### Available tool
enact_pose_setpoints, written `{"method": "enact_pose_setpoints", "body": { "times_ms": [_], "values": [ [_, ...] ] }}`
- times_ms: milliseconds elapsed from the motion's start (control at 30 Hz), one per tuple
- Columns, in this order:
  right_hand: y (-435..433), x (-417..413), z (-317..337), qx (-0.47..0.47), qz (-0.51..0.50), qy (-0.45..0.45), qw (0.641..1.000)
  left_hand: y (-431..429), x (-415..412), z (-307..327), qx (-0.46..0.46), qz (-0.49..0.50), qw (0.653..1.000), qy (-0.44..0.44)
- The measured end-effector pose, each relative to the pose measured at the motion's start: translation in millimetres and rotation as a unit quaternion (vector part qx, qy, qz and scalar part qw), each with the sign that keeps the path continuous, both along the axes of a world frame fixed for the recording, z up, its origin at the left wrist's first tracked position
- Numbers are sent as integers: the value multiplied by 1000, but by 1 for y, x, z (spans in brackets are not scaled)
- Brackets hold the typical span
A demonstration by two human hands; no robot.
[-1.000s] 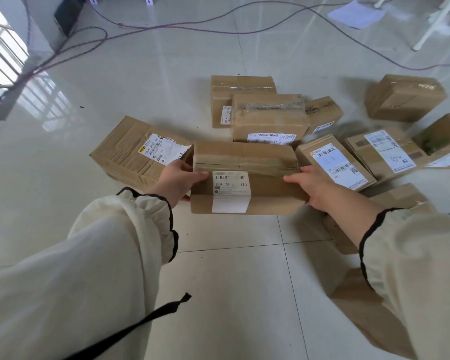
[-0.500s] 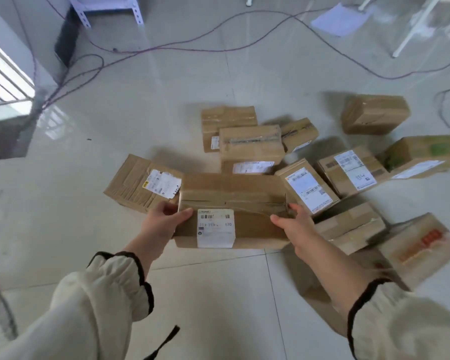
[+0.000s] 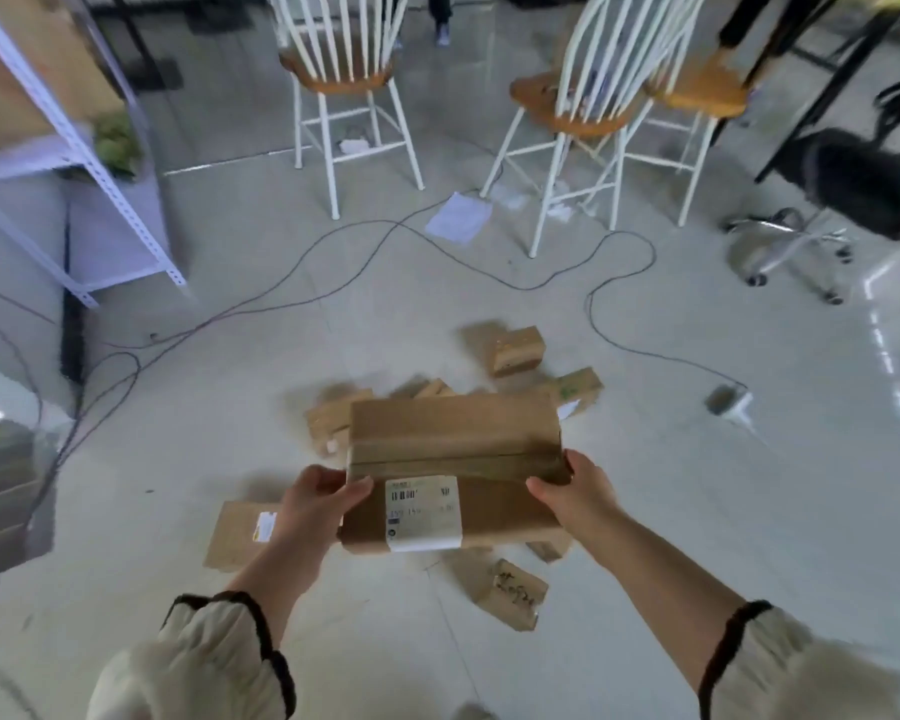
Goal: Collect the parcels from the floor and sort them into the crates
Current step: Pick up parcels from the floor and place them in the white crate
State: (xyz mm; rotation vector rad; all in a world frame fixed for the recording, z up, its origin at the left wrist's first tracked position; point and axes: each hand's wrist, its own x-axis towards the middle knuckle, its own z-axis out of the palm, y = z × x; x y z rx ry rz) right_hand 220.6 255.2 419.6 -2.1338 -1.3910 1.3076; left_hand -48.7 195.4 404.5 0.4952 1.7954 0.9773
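Note:
A long brown cardboard parcel (image 3: 453, 444) with a white barcode label on its near face is held up off the floor. My left hand (image 3: 318, 504) grips its left end, thumb on the front face. My right hand (image 3: 572, 493) grips its right end. Below and behind it several more brown parcels lie on the tiled floor: one flat with a label (image 3: 240, 535) at the left, one with handwriting (image 3: 513, 597) near my right forearm, a small one (image 3: 515, 350) farther back. The lifted parcel hides part of the pile. No crate is in view.
Dark cables (image 3: 365, 241) snake across the floor. White stools with wooden seats (image 3: 344, 80) stand at the back. A white metal shelf rack (image 3: 94, 163) stands at the left, an office chair base (image 3: 785, 246) and a power adapter (image 3: 726, 402) at the right.
The parcel has risen from the floor in both hands, and the view has lifted, so the pile is now far below and the stools and rack have come into sight.

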Motion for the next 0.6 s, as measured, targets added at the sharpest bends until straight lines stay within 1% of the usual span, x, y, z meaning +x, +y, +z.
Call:
{"method": "enact_pose_setpoints", "body": {
  "times_ms": [167,300,367,467,600],
  "values": [
    [-57,69,111,44,-67,-29,996,1,60,94,49,-95,994,-16],
    [-109,112,173,78,-165,-26,983,-3,112,150,77,-173,981,-34],
    [-136,132,193,83,-214,-25,973,-9,138,167,86,-212,973,-25],
    [-175,159,211,96,-278,-29,955,-18,174,184,102,-265,958,-42],
    [-231,188,223,97,-346,-28,933,-36,225,197,95,-342,933,-64]
  ]
}}
